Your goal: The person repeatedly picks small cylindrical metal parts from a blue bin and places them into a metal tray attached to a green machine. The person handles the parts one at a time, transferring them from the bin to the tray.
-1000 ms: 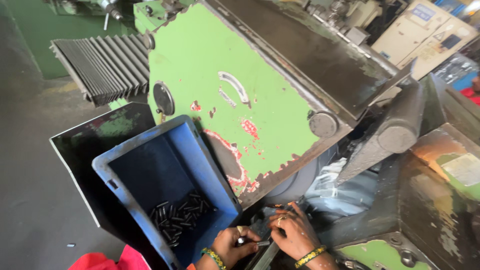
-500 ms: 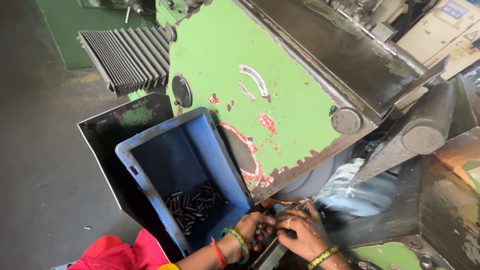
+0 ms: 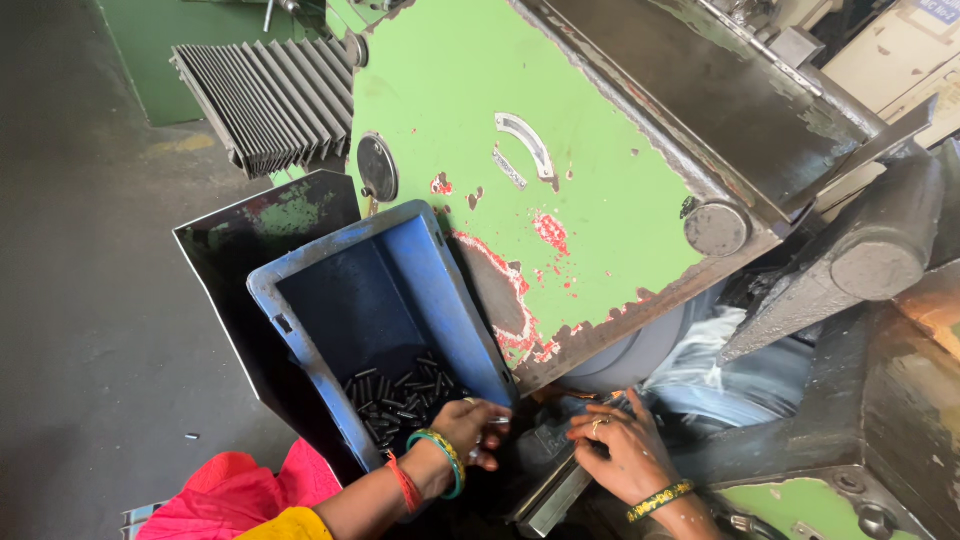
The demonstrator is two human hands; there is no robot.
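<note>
A blue plastic bin (image 3: 300, 300) leans against a green machine housing (image 3: 520, 160). Several small dark metal pins (image 3: 400, 392) lie in the bin's lower corner. My left hand (image 3: 470, 428), with bangles on the wrist, hovers over the bin's near rim with its fingers curled; a small pin seems pinched at the fingertips. My right hand (image 3: 620, 450) rests on a metal guide rail (image 3: 555, 490) in front of the grinding wheel (image 3: 720, 385), fingers spread on the parts there.
A dark metal tray (image 3: 240, 250) stands behind the bin. A black ribbed bellows cover (image 3: 270, 95) sits at the upper left. A heavy dark arm (image 3: 850, 270) crosses the right side. Grey concrete floor (image 3: 90, 300) lies to the left.
The view has shifted, so the bin and machine sit further right in the frame. My left hand has moved from the rail to the bin's near rim. My right hand stays at the rail.
</note>
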